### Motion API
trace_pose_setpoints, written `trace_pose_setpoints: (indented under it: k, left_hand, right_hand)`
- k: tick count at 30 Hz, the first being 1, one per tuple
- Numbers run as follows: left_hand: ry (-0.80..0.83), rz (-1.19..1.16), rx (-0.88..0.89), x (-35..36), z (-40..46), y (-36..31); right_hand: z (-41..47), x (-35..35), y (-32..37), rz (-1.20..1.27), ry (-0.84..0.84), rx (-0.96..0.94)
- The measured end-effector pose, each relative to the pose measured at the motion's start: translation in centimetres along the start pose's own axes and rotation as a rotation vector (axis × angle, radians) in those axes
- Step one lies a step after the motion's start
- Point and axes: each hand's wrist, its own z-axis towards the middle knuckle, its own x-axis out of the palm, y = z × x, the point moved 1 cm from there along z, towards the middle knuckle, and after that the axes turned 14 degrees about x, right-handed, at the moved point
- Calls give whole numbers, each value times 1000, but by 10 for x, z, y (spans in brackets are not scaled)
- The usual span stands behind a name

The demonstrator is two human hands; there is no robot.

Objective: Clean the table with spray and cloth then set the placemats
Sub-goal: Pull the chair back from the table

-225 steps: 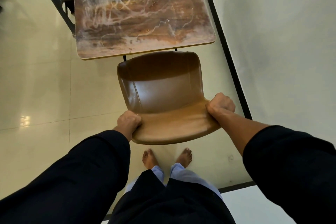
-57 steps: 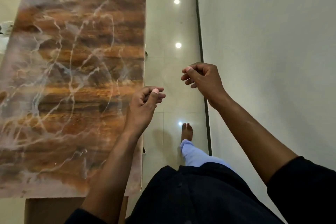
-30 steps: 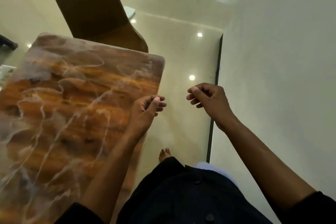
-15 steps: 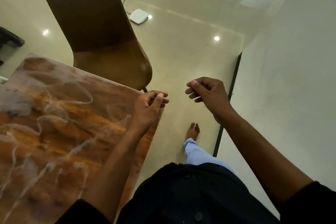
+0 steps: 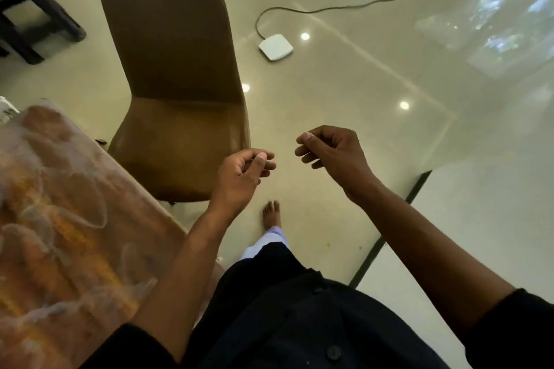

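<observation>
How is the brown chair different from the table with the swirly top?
The chair is one plain brown colour, while the table has orange-brown swirls with pale wavy lines. The chair shows a tall upright back and a seat; the table shows only a flat top. The chair is in full view, but the table runs out of the picture on the left. Both are brownish and stand close together on the shiny floor.

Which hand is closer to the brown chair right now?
The left hand, raised just off the front right corner of the brown chair; the right hand hangs farther right over bare floor.
</observation>
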Motion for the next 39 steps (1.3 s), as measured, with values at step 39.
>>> trace_pose_setpoints:
  k: [39]
  left_hand:
    - [-1322, -202, -334, -72, 485, -30]
  right_hand:
    - [542, 182, 361, -803, 1050, -630]
